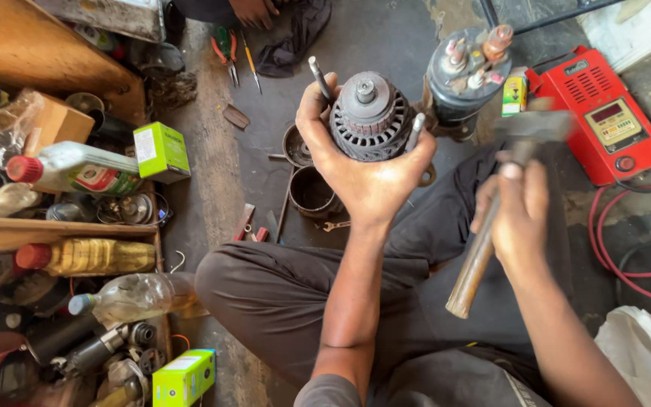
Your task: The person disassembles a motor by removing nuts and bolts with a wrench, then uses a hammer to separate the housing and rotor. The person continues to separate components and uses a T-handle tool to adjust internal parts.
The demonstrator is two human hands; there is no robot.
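Observation:
My left hand [356, 169] grips a round dark metal motor part [371, 117] with slotted sides and a bolt in its centre, held up with two long studs sticking out beside it. My right hand [520, 215] is shut on the wooden handle of a hammer [491, 226]; its blurred metal head [533, 128] is raised just right of the motor part. I sit cross-legged on the floor in dark trousers.
A second motor body [461, 79] stands behind. A red charger box [604, 113] with red cables lies at right. Metal cups [312, 192], pliers [227, 53], and a screwdriver [250, 60] lie on the floor. Bottles [77, 169], green boxes [161, 151] and parts crowd the left. Another person's hand [254, 11] shows at top.

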